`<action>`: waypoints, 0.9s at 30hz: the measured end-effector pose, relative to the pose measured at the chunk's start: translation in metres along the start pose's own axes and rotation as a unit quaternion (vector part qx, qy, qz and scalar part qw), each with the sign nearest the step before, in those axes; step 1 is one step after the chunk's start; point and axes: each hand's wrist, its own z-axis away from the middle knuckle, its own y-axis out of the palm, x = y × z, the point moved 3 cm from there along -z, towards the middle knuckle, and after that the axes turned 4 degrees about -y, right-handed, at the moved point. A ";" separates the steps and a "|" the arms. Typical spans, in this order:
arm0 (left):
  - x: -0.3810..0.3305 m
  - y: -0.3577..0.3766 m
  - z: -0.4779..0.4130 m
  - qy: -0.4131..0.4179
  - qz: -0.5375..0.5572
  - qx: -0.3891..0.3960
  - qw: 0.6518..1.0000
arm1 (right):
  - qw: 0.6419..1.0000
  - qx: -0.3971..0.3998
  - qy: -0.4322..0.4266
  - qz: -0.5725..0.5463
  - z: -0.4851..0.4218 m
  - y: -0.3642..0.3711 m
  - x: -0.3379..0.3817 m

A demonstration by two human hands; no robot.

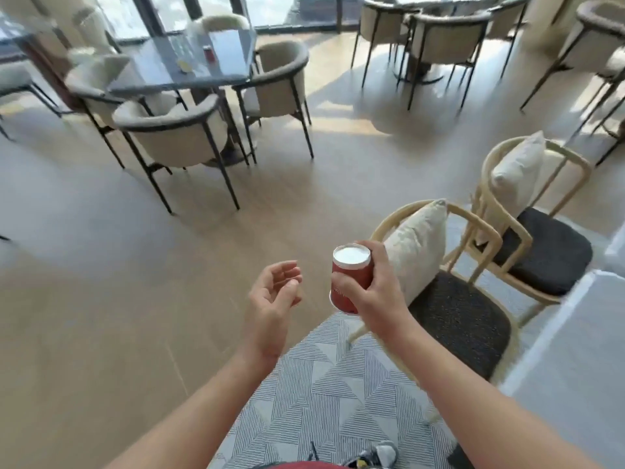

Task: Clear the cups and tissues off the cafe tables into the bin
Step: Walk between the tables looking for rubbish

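My right hand grips a red paper cup held upside down in front of me, its white base facing up. To the left of it, my left hand hangs empty with loosely curled fingers, palm turned toward the cup. Far ahead on the left stands a dark cafe table with another red cup, a yellowish scrap and what looks like a clear glass. No bin is in view.
Cream tub chairs with dark legs surround the far table. Two wooden armchairs with dark seats and white cushions stand close on my right. A patterned grey rug lies underfoot. Wood floor stretches ahead. More chairs stand at the back right.
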 end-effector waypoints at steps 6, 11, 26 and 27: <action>-0.024 -0.182 0.027 0.023 0.027 -0.120 0.992 | 0.991 0.125 -0.036 -0.034 0.020 0.179 0.065; -0.038 -0.323 0.067 0.044 0.044 -0.225 0.972 | 0.969 0.229 -0.070 -0.056 0.058 0.331 0.114; -0.045 -0.630 0.170 0.076 0.134 -0.551 0.820 | 0.835 0.524 -0.151 -0.070 0.175 0.691 0.219; -0.046 -0.649 0.170 0.077 0.134 -0.569 0.808 | 0.823 0.542 -0.155 -0.071 0.180 0.716 0.225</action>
